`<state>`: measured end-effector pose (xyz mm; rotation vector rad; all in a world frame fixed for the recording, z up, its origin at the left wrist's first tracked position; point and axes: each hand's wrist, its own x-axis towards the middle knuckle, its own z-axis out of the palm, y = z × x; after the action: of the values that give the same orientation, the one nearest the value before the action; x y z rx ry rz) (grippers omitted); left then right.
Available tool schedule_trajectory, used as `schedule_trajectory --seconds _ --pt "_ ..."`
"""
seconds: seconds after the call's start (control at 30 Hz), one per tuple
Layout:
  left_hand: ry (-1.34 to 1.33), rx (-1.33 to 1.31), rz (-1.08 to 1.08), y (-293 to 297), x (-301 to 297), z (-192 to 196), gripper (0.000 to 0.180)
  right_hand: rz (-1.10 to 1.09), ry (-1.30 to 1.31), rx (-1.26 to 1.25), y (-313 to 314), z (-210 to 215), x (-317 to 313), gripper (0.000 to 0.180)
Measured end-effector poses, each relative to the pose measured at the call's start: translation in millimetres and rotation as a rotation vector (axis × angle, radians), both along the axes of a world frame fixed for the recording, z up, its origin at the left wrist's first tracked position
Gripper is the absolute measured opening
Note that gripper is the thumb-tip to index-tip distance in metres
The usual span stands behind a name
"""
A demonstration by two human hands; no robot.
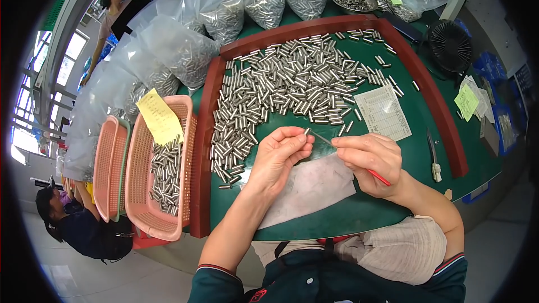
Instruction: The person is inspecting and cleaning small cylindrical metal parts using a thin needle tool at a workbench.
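Note:
Over the near part of the green table, my left hand (279,156) pinches a small metal cylinder (307,131) between thumb and fingers. Closed around a slim red-handled tool (380,178), my right hand (369,158) brings its thin grey shaft to the cylinder's end. Whether the tip enters the cylinder is too small to tell. Under both hands lies a pale, smudged cloth or sheet (314,188). Beyond them spreads a large pile of similar shiny metal cylinders (286,78), a few loose ones lying close to my fingers.
A dark red raised frame (205,151) borders the pile. To its left stands a pink basket (147,216) with cylinders and a yellow note. Filled plastic bags (222,17) line the back. A printed sheet (383,113), a knife-like tool (433,157) and a black fan (449,45) are rightward. Two people are left.

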<state>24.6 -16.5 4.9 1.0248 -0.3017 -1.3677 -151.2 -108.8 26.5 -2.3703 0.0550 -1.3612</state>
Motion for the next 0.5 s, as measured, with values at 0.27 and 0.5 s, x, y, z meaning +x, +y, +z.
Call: schedule_trajectory --seconds 0.27,0.5 --pt "-0.055 -0.018 -0.01 0.8 0.1 -3.0 0.016 0.012 0.011 -0.006 1.0 1.2 -0.2 0.024" --pt "-0.208 -0.106 0.055 1.5 -3.0 -3.6 0.016 0.006 0.005 -0.005 -0.1 2.1 0.8 0.022"
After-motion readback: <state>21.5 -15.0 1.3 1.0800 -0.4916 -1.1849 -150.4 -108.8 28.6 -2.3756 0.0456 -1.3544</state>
